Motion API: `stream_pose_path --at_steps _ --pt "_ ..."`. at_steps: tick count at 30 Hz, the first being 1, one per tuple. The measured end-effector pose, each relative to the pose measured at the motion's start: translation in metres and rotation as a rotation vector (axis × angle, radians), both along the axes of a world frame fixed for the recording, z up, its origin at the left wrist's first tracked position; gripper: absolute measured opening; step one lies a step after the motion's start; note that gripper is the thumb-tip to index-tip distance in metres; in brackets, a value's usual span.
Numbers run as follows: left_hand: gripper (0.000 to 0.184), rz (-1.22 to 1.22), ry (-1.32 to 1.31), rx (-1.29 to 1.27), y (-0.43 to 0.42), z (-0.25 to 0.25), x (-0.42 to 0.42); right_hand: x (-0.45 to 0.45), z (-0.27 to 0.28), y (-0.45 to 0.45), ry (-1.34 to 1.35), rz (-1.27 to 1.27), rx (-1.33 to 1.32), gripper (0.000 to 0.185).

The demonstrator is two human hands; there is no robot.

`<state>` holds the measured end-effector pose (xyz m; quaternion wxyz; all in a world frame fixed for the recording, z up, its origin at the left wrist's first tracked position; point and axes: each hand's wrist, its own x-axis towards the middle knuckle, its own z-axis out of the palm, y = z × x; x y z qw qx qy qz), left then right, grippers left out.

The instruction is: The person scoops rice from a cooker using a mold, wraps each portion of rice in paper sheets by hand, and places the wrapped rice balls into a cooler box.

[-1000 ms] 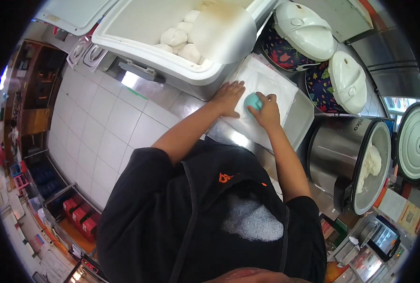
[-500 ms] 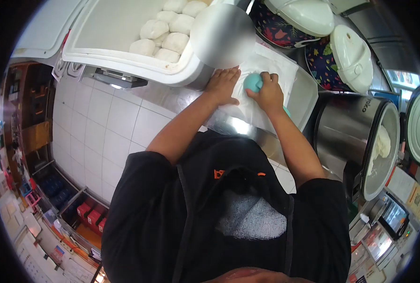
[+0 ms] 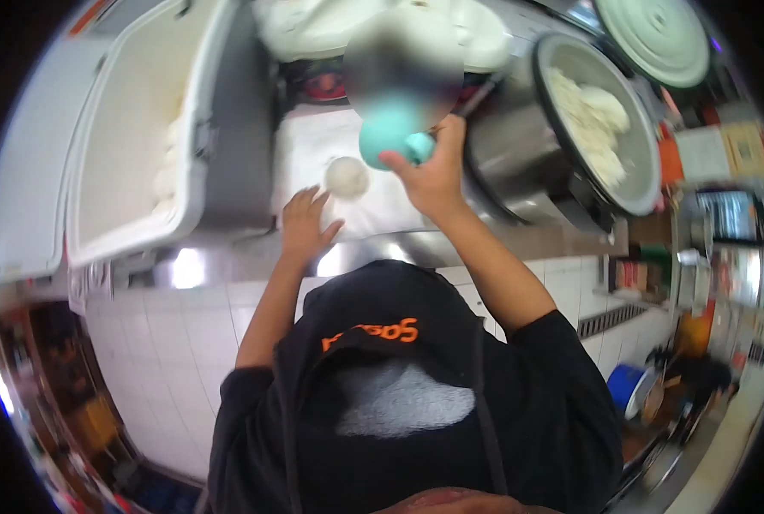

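Now my right hand (image 3: 437, 178) pinches the light-looking teal dome (image 3: 380, 140) by its knob (image 3: 419, 148), right of the dough (image 3: 347, 177), left hand (image 3: 304, 230) splayed.

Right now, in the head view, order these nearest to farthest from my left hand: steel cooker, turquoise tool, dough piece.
From your left hand:
1. Dough piece: just beyond it, on the white sheet.
2. Turquoise tool: up and right, in your right hand.
3. Steel cooker: farther right.

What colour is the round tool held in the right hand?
Light turquoise; the round tool shows best in the head view.
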<state>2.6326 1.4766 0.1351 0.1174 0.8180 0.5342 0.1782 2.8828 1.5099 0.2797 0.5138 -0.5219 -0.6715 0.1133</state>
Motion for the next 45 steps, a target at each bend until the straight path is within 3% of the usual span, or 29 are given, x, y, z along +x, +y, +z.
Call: stream_pose_path --at_steps 4,9,11,12,18,20,25,26,28,29,31,33,34,37,39,41,45 --pt "0.060 -0.199 -0.024 -0.011 -0.020 0.018 0.019 0.084 0.081 -0.036 0.198 -0.392 0.541 0.055" --pt "0.039 -0.285 -0.001 0.046 -0.019 0.010 0.027 0.155 0.124 -0.070 0.479 -0.443 0.756 0.042" --pt "0.021 -0.279 -0.006 0.057 -0.017 0.013 0.030 0.174 0.124 -0.075 0.432 -0.512 0.828 0.040" --pt "0.021 -0.299 -0.006 0.065 -0.015 0.012 0.030 0.180 0.124 -0.078 0.380 -0.566 0.888 0.038" --pt "0.011 -0.314 0.002 -0.044 -0.005 0.009 0.030 0.182 0.107 -0.087 0.423 -0.482 0.667 0.035" --pt "0.006 -0.265 -0.105 -0.132 -0.005 0.011 0.030 0.184 0.098 -0.088 0.507 -0.456 0.645 0.030" --pt "0.017 -0.157 -0.300 -0.179 0.004 0.007 0.026 0.192 0.068 -0.104 0.214 -0.739 0.351 0.024" --pt "0.018 -0.148 -0.315 -0.164 0.006 0.007 0.026 0.179 0.064 -0.105 0.083 -0.770 0.506 0.026" --pt "0.020 -0.147 -0.306 -0.067 0.008 0.015 0.028 0.162 0.061 -0.109 -0.459 -0.805 0.941 0.026" --pt "0.015 -0.129 -0.308 -0.093 0.009 0.010 0.027 0.127 0.056 -0.106 -0.292 -0.630 0.973 0.020" --pt "0.015 -0.112 -0.280 0.000 0.010 0.017 0.027 0.084 0.019 -0.117 -0.256 -0.112 0.511 0.021" --pt "0.016 -0.122 -0.254 0.087 0.013 0.023 0.026 0.026 -0.003 -0.088 -0.311 0.135 0.080 0.032" --pt "0.016 -0.141 -0.241 0.092 0.016 0.025 0.026 0.000 -0.020 -0.073 -0.340 0.120 -0.004 0.038" --pt "0.015 -0.163 -0.216 0.133 0.017 0.028 0.024 -0.008 -0.098 -0.040 -0.580 0.043 0.005 0.030" --pt "0.016 -0.161 -0.186 0.168 0.020 0.029 0.014 0.017 -0.137 -0.024 -0.755 0.048 -0.254 0.022" --pt "0.019 0.011 0.159 0.094 0.018 0.020 -0.001 0.034 -0.135 -0.025 -0.720 0.107 -0.265 0.020" --pt "0.018 -0.083 0.101 -0.086 0.003 0.023 -0.029 0.059 -0.136 -0.039 -0.665 0.265 -0.292 0.018"
